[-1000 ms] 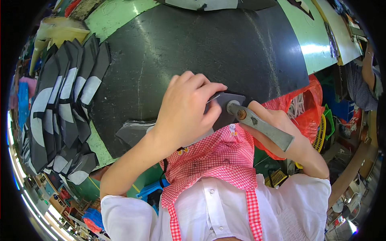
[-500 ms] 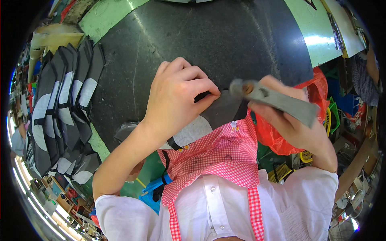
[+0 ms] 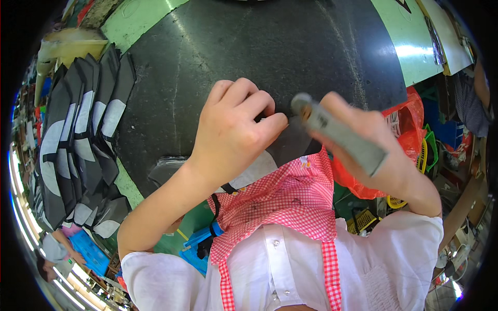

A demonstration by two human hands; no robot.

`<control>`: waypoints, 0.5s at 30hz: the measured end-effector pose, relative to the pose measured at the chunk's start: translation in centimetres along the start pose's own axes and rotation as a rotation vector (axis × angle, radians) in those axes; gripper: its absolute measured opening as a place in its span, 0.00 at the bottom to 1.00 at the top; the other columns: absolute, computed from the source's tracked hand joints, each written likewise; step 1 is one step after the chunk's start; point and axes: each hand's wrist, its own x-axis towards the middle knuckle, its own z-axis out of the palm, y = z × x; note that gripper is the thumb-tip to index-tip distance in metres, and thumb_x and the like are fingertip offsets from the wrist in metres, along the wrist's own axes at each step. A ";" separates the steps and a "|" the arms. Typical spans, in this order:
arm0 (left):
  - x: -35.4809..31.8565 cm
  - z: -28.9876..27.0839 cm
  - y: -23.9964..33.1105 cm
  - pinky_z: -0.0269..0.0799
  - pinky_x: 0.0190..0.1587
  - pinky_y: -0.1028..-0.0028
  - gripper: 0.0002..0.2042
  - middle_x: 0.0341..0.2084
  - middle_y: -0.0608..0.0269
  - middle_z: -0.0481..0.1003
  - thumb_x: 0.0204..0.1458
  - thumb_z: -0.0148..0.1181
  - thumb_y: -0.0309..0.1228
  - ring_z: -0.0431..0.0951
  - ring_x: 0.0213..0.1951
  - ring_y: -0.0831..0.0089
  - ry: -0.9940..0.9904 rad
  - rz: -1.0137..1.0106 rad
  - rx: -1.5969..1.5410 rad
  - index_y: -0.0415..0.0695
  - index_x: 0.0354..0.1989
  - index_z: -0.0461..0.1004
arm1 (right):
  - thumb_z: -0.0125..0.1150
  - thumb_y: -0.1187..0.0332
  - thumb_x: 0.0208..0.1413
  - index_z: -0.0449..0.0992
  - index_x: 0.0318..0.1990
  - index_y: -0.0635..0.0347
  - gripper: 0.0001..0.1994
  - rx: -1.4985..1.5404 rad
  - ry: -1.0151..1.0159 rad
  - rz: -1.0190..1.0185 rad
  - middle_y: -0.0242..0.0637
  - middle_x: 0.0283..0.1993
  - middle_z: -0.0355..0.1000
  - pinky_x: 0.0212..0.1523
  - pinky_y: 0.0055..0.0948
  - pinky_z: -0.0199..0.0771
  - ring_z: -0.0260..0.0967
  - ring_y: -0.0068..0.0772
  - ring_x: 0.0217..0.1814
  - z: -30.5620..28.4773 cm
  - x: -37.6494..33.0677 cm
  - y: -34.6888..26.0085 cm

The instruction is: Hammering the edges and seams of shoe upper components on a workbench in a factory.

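Observation:
A hammer (image 3: 346, 139) with a metal head is in my right hand (image 3: 371, 129), slightly blurred. Its head hangs just right of my left fingertips. Closed in a pinch, my left hand (image 3: 231, 127) holds the edge of a dark cut sheet piece (image 3: 293, 145) with a light patch (image 3: 258, 171). That piece lies at the near edge of a large black work mat (image 3: 244, 46), over my red checked apron (image 3: 280, 207). My left fingers partly hide the piece's far edge.
Overlapping black pieces with light patches (image 3: 83, 124) lie stacked at the left. A red plastic bag (image 3: 412, 116) hangs at the right, above yellow baskets (image 3: 363, 222). Under the mat is a green tabletop (image 3: 399, 41). Another person (image 3: 54, 249) and a blue crate (image 3: 89, 251) show at lower left.
The hammer has swung to a steeper slant, its head slightly up and left. My left fingers have curled more at the piece's edge. A person with a blue crate has appeared at lower left.

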 end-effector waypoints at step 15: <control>-2.2 -1.6 0.0 0.64 0.45 0.65 0.11 0.32 0.72 0.76 0.34 0.73 0.28 0.73 0.39 0.67 -0.003 -0.256 -0.047 0.53 0.30 0.82 | 0.63 0.74 0.55 0.66 0.47 0.62 0.15 -0.145 -0.111 -0.062 0.49 0.33 0.70 0.29 0.46 0.71 0.72 0.57 0.31 0.5 1.2 0.4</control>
